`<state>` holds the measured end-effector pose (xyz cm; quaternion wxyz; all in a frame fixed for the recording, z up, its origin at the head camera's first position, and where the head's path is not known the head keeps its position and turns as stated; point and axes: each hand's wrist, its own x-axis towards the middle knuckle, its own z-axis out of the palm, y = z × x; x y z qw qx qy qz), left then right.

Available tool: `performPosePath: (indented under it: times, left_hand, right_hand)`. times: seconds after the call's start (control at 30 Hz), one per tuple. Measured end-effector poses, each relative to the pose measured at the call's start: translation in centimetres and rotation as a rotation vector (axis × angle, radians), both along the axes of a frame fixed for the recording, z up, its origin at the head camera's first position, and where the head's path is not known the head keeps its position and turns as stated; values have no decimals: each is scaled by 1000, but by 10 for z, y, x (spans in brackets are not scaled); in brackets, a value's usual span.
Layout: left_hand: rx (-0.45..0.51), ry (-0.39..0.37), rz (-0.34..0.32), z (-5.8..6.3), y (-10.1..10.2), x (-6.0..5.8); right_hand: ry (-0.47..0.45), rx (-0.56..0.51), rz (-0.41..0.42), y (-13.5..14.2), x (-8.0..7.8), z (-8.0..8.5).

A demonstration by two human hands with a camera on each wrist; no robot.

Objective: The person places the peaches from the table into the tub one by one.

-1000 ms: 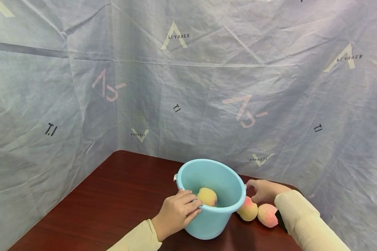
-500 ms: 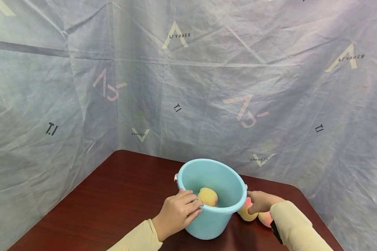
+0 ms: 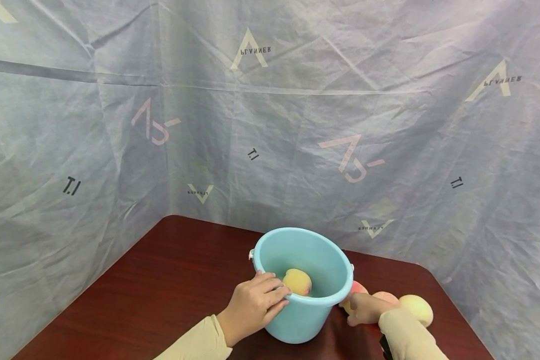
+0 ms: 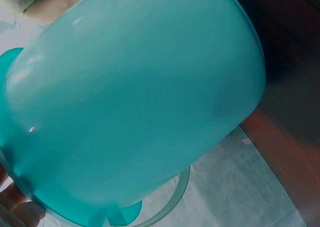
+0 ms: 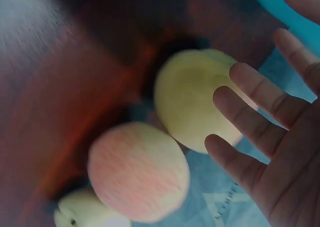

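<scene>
Left hand (image 3: pixel 254 303) holds the bucket (image 3: pixel 295 322) upright, mouth up

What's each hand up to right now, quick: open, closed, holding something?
Left hand: closed, holding the bucket rim.
Right hand: open beside a peach, not gripping it; whether it touches can't be told.

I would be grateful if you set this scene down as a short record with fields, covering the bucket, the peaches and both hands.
Container: light blue bucket
Surface: dark red table
Peach in bucket: one visible, mostly yellow
Peaches outside: three visible, right of the bucket in the head view
Left hand: holds the bucket's near rim
Right hand: fingers spread beside the nearest peach; contact unclear
Backdrop: grey printed cloth
</scene>
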<state>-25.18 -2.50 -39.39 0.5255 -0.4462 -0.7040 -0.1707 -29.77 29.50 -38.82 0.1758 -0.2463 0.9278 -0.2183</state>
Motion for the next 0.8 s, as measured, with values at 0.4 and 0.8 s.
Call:
performPosePath:
  times: [0.4,0.8]
  left_hand:
    - [9,-21,-13,0,0,1]
    - [0,33,-11,-1,1,-2]
  right_hand:
    - [73,15,45,-1,3,-32]
    - [599,142,-104,-11,-4,-35]
